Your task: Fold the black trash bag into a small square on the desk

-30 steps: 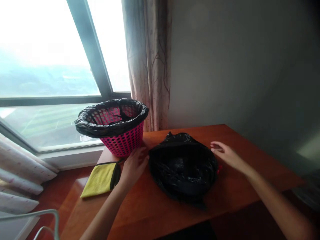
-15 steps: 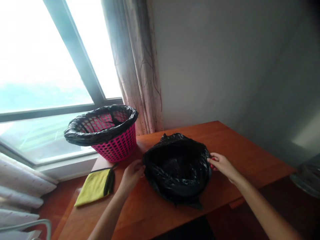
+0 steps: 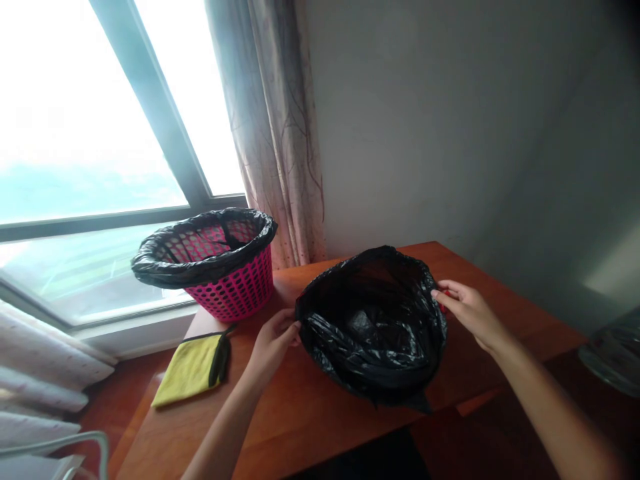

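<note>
A black plastic garbage bag (image 3: pixel 370 327) sits on the wooden table with its mouth spread wide toward me. Its shiny, wrinkled inside shows. My left hand (image 3: pixel 276 337) pinches the left side of the rim between thumb and fingers. On the opposite side, my right hand (image 3: pixel 467 310) grips the right rim, thumb toward the bag. A small red piece (image 3: pixel 444 300) shows by the right fingertips; what it belongs to is hidden. Whether a container stands under the bag I cannot tell.
A pink perforated basket (image 3: pixel 235 287) with a black bag over its rim stands at the back left by the window. A folded yellow cloth (image 3: pixel 193 370) with dark edging lies on the wooden table (image 3: pixel 280 427). Behind are a curtain (image 3: pixel 280 147) and a grey wall.
Both hands and the bag have shifted slightly right. The bag's mouth is spread wider, its far rim is higher, and my right hand has risen. Basket and cloth stay put.
</note>
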Demonstrator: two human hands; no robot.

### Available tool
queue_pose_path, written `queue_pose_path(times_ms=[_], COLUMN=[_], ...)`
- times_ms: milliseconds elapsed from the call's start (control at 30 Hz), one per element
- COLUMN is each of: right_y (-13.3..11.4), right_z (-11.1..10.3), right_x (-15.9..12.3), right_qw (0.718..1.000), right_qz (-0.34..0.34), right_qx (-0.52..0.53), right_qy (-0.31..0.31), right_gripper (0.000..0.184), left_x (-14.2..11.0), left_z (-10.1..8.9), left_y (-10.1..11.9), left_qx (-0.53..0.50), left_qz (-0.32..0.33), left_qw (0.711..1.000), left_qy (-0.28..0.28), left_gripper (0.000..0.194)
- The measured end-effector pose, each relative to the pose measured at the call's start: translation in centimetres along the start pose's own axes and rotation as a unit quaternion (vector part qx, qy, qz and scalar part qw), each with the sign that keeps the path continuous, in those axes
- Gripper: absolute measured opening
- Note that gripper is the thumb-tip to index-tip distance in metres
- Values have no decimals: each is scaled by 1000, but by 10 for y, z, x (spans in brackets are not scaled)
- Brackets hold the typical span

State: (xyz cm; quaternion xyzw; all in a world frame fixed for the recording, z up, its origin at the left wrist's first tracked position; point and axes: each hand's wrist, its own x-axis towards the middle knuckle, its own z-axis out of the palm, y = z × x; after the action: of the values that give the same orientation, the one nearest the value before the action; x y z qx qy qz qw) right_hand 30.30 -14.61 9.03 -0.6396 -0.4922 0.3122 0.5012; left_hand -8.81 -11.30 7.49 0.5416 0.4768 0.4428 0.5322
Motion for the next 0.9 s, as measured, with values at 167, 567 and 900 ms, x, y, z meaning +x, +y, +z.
queue_pose_path(times_ms=[167,567,900], right_y=[1,30,90], right_z=[-3,11,3], right_x=[1,-14,-69], right_qw=[1000,999,987], right_qz=[-4,39,132], right_qx=[-3,35,71], right_qy=[-2,-1,55], right_gripper=[28,49,61], left_x=[2,-40,-96], left_z=[-6,18,70], left_y=[-13,-31,-39], left_qx=[18,494,470], left_qz=[-12,145,295], left_qw=[999,849,832], left_qy=[-30,116,6], left_gripper=[28,26,19])
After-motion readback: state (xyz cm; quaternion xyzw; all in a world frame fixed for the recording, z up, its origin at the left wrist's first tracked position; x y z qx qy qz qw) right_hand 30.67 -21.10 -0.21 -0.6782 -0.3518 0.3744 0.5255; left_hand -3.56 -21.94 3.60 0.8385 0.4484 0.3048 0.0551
